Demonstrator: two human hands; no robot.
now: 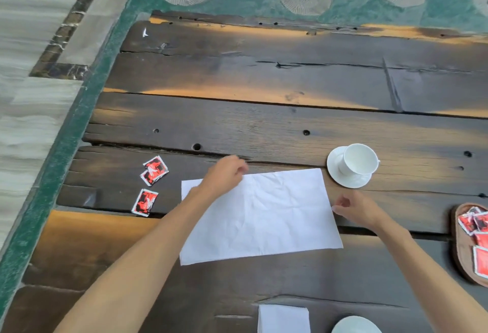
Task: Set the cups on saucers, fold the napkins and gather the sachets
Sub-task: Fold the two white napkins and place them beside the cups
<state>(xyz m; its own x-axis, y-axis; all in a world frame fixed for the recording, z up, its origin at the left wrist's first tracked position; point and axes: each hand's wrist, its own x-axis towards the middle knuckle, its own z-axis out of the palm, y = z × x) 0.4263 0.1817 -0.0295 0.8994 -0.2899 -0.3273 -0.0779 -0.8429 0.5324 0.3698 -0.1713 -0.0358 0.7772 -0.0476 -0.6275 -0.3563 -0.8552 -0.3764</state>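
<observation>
A large white napkin (pixel 264 214) lies spread flat on the dark wooden table (pixel 264 121). My left hand (pixel 224 174) pinches its far edge near the upper left. My right hand (pixel 356 208) pinches its right edge. A white cup (pixel 359 158) stands on a white saucer (pixel 335 171) just beyond the napkin's right corner. Three red sachets (pixel 153 170) lie loose on the table at the left. A folded white napkin (pixel 284 318) sits at the near edge.
A brown oval tray (pixel 459 248) at the right edge holds several red sachets (pixel 475 224). Part of another white saucer (pixel 355 324) shows at the bottom. The table's left edge borders a green strip and a tiled floor.
</observation>
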